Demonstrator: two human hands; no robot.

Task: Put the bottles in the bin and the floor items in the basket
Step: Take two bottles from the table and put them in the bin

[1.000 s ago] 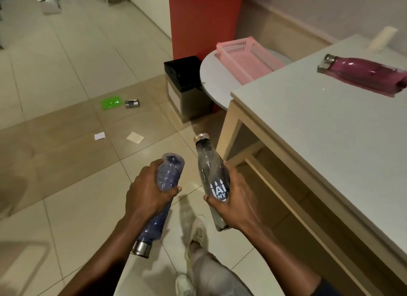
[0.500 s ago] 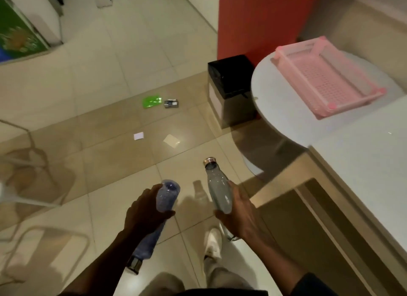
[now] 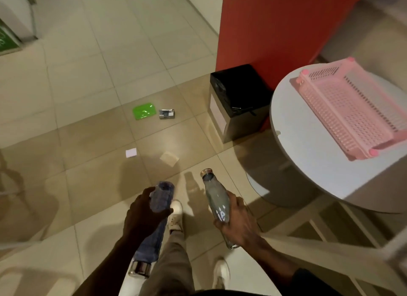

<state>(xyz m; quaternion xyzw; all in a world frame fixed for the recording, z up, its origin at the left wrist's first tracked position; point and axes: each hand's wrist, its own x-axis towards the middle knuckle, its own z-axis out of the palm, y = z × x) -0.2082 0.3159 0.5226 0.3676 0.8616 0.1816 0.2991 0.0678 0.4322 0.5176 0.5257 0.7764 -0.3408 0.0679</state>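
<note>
My left hand (image 3: 144, 216) grips a blue bottle (image 3: 152, 243) upside down, its silver cap pointing at me. My right hand (image 3: 236, 224) holds a grey bottle (image 3: 217, 200) with white lettering, cap pointing forward. A black-lined bin (image 3: 236, 102) stands on the floor ahead, against a red pillar. An empty pink basket (image 3: 350, 106) rests on a round white table (image 3: 308, 174) to the right. On the floor lie a green packet (image 3: 144, 112), a small silver packet (image 3: 167, 114), a white paper scrap (image 3: 131, 152) and a beige paper (image 3: 169, 158).
The red pillar (image 3: 275, 27) rises behind the bin. A pale table frame (image 3: 330, 240) runs along the lower right. My legs and white shoes (image 3: 176, 212) are below the hands. A green and white object (image 3: 8, 38) stands at the far left on the tiled floor.
I have walked forward and turned left: the bin, basket and floor items are nearer, and the rectangular table with the maroon bottle has left the view. Both hands still hold their bottles.
</note>
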